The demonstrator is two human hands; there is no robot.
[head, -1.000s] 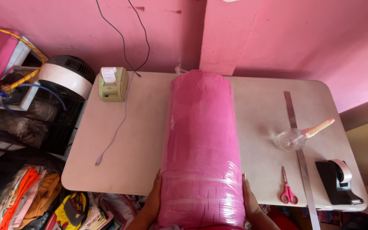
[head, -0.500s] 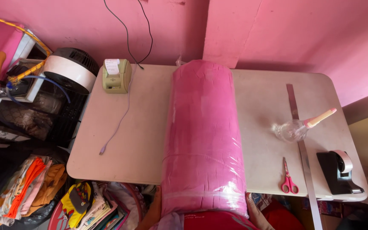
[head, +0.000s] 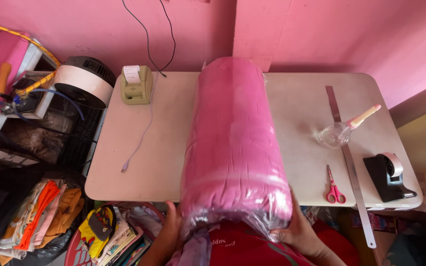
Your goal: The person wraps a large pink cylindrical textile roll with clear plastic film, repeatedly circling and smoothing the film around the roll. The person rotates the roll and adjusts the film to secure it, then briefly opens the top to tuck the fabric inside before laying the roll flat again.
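A big pink fabric roll [head: 235, 143] wrapped in clear plastic lies lengthwise across the beige table [head: 163, 157], its near end sticking out over the front edge. My left hand [head: 171, 226] presses against the left side of that near end. On the other side, my right hand [head: 297, 229] cups the roll from below. Both hands grip the roll between them.
On the table: a small label printer [head: 135, 84] with a trailing cable at back left, a metal ruler [head: 348, 162], a clear bottle with a brush [head: 343, 130], pink scissors [head: 334, 186] and a tape dispenser [head: 388, 176] at right. A fan [head: 82, 81] and piled clothes [head: 50, 212] are at left.
The view has shifted and the roll's near end now hangs farther over the table's front edge. My hands, barely seen half a second ago, show again at its sides.
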